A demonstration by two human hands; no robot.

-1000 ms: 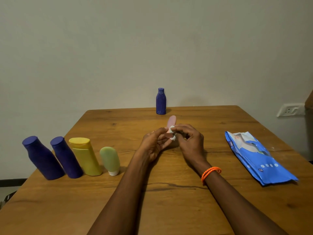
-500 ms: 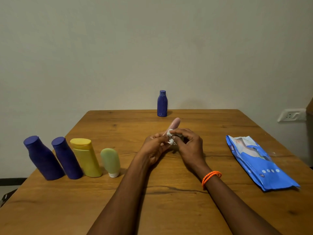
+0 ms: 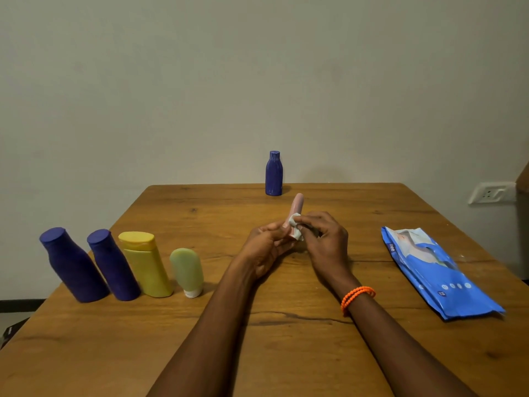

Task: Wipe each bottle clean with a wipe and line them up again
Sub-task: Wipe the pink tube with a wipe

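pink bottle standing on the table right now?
No, the pink bottle is held up off the table by the left hand while the right hand presses a wipe on it.

The one camera sits on my head, looking forward and down over my left hand [image 3: 264, 247] and right hand [image 3: 325, 242]. Both sit close below it, the wall [image 3: 257, 81] far beyond them.

A slim pink bottle [image 3: 297, 206] stands nearly upright between the two hands, its lower end hidden in them. A small crumpled white wipe [image 3: 295, 224] presses against its side. Left of the hands stand two blue bottles [image 3: 71, 265] [image 3: 113, 266], a yellow bottle [image 3: 146, 265] and an inverted green tube [image 3: 186, 270]; another blue bottle [image 3: 273, 173] stands beyond them.
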